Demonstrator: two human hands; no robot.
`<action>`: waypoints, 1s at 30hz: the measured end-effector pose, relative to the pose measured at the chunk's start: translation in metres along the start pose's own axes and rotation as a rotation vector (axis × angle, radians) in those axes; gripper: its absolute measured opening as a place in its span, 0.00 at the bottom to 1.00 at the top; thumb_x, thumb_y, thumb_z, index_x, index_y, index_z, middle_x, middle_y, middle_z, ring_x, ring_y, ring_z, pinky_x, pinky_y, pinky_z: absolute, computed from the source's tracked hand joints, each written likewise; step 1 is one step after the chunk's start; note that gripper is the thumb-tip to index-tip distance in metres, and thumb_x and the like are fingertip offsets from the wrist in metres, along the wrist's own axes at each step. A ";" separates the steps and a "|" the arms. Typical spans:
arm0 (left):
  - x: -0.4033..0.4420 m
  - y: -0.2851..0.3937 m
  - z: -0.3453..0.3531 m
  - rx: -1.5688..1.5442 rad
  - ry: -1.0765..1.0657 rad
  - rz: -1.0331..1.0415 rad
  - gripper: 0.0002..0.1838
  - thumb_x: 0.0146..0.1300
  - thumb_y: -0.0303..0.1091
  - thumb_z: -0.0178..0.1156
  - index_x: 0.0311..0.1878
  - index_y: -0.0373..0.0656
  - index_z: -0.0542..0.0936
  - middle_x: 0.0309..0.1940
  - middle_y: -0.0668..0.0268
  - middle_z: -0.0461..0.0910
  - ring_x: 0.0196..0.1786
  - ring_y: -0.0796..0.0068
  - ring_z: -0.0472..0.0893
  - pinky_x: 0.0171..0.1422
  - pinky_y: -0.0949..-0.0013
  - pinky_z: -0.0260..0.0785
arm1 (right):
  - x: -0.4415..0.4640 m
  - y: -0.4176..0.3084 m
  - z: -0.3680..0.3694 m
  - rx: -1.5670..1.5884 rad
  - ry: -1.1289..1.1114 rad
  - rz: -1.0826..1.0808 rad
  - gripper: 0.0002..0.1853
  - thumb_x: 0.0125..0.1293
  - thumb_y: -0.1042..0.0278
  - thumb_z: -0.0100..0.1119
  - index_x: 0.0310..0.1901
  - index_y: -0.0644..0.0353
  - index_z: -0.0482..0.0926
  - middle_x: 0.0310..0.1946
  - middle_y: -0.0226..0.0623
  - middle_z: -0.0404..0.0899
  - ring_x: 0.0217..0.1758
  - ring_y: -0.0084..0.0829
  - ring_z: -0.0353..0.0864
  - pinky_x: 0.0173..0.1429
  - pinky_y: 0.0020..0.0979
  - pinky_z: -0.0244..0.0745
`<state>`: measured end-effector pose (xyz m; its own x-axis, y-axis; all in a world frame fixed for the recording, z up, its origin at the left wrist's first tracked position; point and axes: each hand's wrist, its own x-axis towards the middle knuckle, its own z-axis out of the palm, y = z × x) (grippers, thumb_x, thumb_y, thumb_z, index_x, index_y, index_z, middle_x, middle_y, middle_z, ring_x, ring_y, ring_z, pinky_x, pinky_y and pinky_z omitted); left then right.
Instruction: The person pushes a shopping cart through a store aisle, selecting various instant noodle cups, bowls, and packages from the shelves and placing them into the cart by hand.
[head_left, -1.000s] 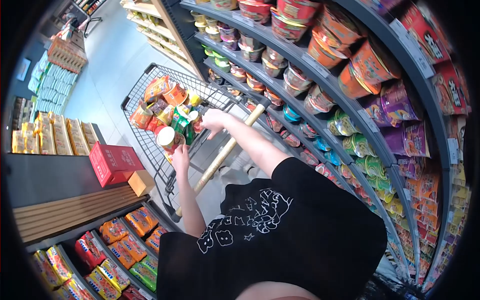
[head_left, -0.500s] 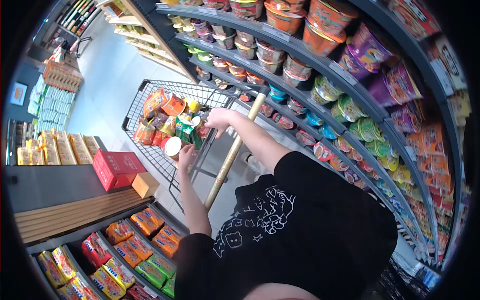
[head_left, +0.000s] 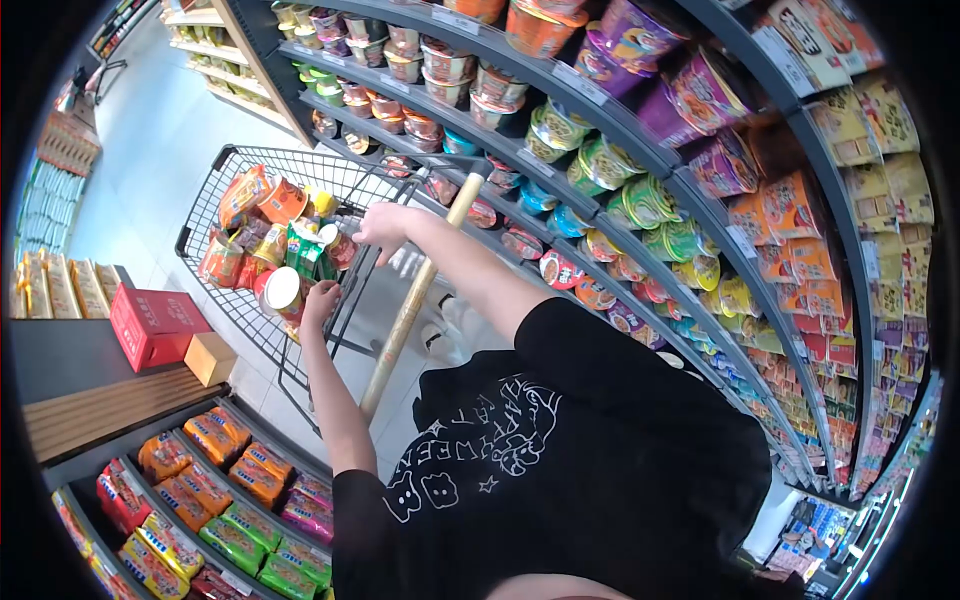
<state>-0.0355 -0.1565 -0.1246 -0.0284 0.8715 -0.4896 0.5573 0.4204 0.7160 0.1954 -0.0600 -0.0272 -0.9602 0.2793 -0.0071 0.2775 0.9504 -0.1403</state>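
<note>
A black wire shopping cart (head_left: 215,190) with a gold-coloured handle bar (head_left: 425,285) stands in front of me, several packaged foods heaped inside. My left hand (head_left: 320,303) is closed, fingers pinched beside a tub with a round white lid (head_left: 284,288); what lies between the fingertips is hidden. A green packet (head_left: 306,250) lies just beyond that hand. My right hand (head_left: 384,228) reaches over the handle to the basket's near side, thumb apart from the bent fingers, close to a clear container with reddish contents (head_left: 342,250). Orange packs (head_left: 285,200) and a yellow-topped container (head_left: 322,202) lie farther in.
Curved shelves of instant noodle cups and bags (head_left: 640,205) rise along the right. At lower left, a shelf holds colourful packets (head_left: 235,535). A red carton (head_left: 155,325) and a small tan box (head_left: 210,358) sit left of the cart. Pale floor (head_left: 150,130) stretches ahead.
The view has turned to the right, so the cart and both hands appear farther left. More of the right-hand shelving shows. Both hands keep nearly the same places over the cart.
</note>
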 end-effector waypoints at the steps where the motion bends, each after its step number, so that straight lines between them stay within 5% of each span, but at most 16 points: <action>1: -0.007 0.000 0.004 0.024 0.003 -0.011 0.17 0.55 0.38 0.53 0.45 0.38 0.75 0.25 0.67 0.77 0.21 0.82 0.72 0.22 0.77 0.64 | -0.006 -0.006 0.001 -0.009 -0.022 0.008 0.27 0.39 0.41 0.63 0.30 0.58 0.72 0.22 0.37 0.77 0.30 0.41 0.78 0.34 0.38 0.71; 13: -0.055 -0.029 0.065 0.096 -0.006 0.156 0.17 0.54 0.36 0.55 0.43 0.34 0.75 0.30 0.59 0.79 0.29 0.73 0.75 0.34 0.72 0.68 | -0.076 -0.067 0.013 0.042 0.003 0.024 0.26 0.37 0.42 0.62 0.27 0.60 0.74 0.21 0.39 0.77 0.29 0.41 0.78 0.34 0.38 0.72; 21: -0.117 -0.019 0.114 0.128 -0.051 0.206 0.15 0.54 0.36 0.53 0.41 0.35 0.75 0.27 0.63 0.77 0.26 0.78 0.73 0.29 0.75 0.65 | -0.134 -0.107 0.028 0.069 0.021 0.050 0.23 0.32 0.41 0.62 0.22 0.54 0.78 0.19 0.37 0.77 0.27 0.39 0.78 0.31 0.38 0.73; 23: -0.138 -0.005 0.125 0.156 -0.069 0.184 0.15 0.53 0.36 0.53 0.40 0.35 0.75 0.27 0.63 0.77 0.27 0.76 0.74 0.31 0.73 0.66 | -0.149 -0.116 0.031 0.127 0.001 0.085 0.24 0.32 0.40 0.63 0.24 0.53 0.78 0.21 0.36 0.77 0.28 0.39 0.78 0.31 0.37 0.73; 24: -0.153 0.013 0.133 0.179 -0.064 0.128 0.15 0.53 0.36 0.53 0.40 0.35 0.76 0.27 0.62 0.77 0.28 0.75 0.75 0.32 0.72 0.67 | -0.161 -0.122 0.024 0.116 -0.053 0.116 0.26 0.33 0.39 0.63 0.36 0.42 0.79 0.21 0.38 0.77 0.28 0.39 0.78 0.31 0.38 0.72; 26: -0.155 -0.003 0.149 0.125 -0.040 0.184 0.16 0.53 0.36 0.53 0.41 0.35 0.76 0.28 0.61 0.78 0.29 0.74 0.76 0.37 0.70 0.68 | -0.176 -0.130 0.026 0.158 -0.132 0.192 0.28 0.32 0.36 0.62 0.25 0.55 0.77 0.22 0.39 0.77 0.29 0.40 0.78 0.32 0.38 0.72; 30: -0.176 -0.001 0.171 0.055 0.007 -0.038 0.18 0.52 0.38 0.53 0.43 0.36 0.76 0.31 0.59 0.79 0.34 0.71 0.78 0.42 0.69 0.69 | -0.200 -0.139 0.035 0.249 -0.179 0.250 0.29 0.31 0.38 0.65 0.29 0.55 0.75 0.25 0.38 0.78 0.33 0.39 0.78 0.37 0.37 0.70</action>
<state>0.1107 -0.3538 -0.1243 -0.0563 0.8569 -0.5123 0.6008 0.4389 0.6682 0.3481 -0.2529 -0.0408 -0.8605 0.4489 -0.2409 0.5083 0.7875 -0.3485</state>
